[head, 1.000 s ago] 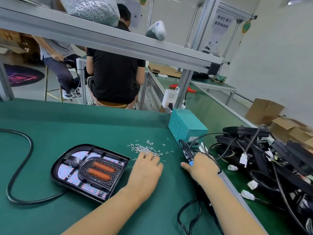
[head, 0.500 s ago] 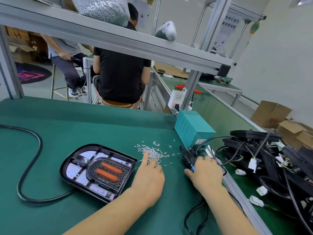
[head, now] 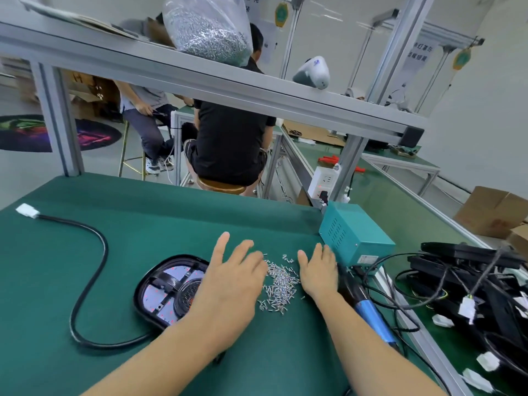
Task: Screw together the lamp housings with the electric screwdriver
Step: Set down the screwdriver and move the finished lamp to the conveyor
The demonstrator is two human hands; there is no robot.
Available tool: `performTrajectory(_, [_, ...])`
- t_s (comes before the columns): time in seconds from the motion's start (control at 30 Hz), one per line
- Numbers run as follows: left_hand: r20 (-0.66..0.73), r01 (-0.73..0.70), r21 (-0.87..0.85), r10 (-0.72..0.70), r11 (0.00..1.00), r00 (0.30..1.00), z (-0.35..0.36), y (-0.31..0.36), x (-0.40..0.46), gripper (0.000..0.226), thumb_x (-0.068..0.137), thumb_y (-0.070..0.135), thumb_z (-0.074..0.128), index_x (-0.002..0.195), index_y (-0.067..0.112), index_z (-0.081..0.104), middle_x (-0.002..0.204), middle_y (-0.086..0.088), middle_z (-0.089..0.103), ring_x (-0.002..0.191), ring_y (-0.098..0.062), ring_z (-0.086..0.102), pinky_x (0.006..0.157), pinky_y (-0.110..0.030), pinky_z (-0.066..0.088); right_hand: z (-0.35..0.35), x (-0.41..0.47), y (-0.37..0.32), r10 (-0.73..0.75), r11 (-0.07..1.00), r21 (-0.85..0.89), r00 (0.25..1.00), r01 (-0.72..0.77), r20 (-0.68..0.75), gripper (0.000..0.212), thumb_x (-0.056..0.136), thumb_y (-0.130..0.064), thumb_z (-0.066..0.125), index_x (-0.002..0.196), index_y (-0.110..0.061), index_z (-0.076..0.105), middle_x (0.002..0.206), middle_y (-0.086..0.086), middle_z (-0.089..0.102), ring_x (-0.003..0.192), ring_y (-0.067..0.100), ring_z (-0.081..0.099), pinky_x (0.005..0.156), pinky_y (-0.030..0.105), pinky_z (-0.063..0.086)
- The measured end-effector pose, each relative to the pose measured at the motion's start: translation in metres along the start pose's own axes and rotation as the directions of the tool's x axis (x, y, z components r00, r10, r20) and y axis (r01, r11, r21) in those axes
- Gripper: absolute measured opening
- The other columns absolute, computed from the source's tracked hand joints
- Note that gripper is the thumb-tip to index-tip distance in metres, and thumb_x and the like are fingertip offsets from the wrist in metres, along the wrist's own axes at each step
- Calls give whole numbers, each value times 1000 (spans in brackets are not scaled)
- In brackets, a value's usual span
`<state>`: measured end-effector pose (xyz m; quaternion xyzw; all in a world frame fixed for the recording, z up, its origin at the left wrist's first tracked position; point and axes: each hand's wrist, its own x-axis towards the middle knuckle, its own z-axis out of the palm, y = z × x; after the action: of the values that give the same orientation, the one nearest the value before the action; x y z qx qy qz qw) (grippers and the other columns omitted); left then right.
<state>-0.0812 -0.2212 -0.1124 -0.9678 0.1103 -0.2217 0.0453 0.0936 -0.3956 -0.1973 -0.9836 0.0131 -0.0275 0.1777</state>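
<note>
Between my two hands lie the screws (head: 278,284), on the counter (head: 114,267). Left hand (head: 231,284) and right hand (head: 318,272) rest flat, fingers spread, holding nothing. Housing (head: 168,290) sits left of the screws; screwdriver (head: 363,304) right, nearer my right hand.

A green tabletop (head: 143,224) carries a black lamp housing (head: 168,287) with its looping black cable (head: 88,281), a heap of small silver screws (head: 280,284), a teal metal box (head: 354,238) at the right edge and a blue-handled electric screwdriver (head: 368,310) lying beside it.
</note>
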Motion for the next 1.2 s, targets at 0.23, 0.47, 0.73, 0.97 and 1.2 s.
performTrajectory(0.23, [-172, 329, -259, -378, 908, 910, 18, -79, -35, 39, 85, 18, 36, 98, 8, 72, 102, -6, 70, 107, -30, 63, 99, -53, 32, 4, -4, -2, -150, 984, -86, 987, 154, 55, 60, 105, -44, 19, 138, 1, 42, 152, 16, 35, 141, 27, 28, 115, 39, 19])
performTrajectory(0.47, [-22, 543, -426, -608, 724, 794, 46, -111, -59, 23, 91, 0, 54, 104, 9, 70, 110, -8, 67, 114, -29, 56, 101, -46, 27, 15, -32, -29, -314, 949, 38, 936, 312, 157, 55, 106, -41, 18, 143, -5, 37, 156, 7, 30, 145, 19, 22, 119, 38, 13])
performTrajectory(0.73, [33, 612, -412, -660, 675, 750, 41, -132, -90, 25, 90, -1, 53, 108, 8, 68, 116, -9, 65, 116, -33, 54, 102, -47, 31, 3, -28, -22, -145, 986, -84, 989, 143, -14, 64, 103, -52, 19, 141, -3, 37, 155, 12, 30, 144, 25, 23, 118, 47, 15])
performTrajectory(0.97, [135, 699, -382, -712, 604, 689, 37, -143, -119, 31, 95, 5, 45, 122, 6, 60, 135, -9, 54, 128, -30, 43, 108, -44, 29, 6, -35, -19, -137, 987, 103, 985, 126, 109, 55, 100, -56, 18, 106, -7, 43, 132, 20, 48, 124, 27, 41, 111, 43, 27])
performTrajectory(1.2, [206, 670, -424, -656, 609, 726, 27, -137, -131, 36, 93, 26, 57, 127, 15, 58, 143, 0, 45, 135, -22, 35, 113, -39, 21, -34, -74, -78, -433, 902, 95, 876, 422, 214, 87, 87, -75, 29, 155, -23, 18, 163, -3, 16, 150, 13, 9, 119, 44, -3])
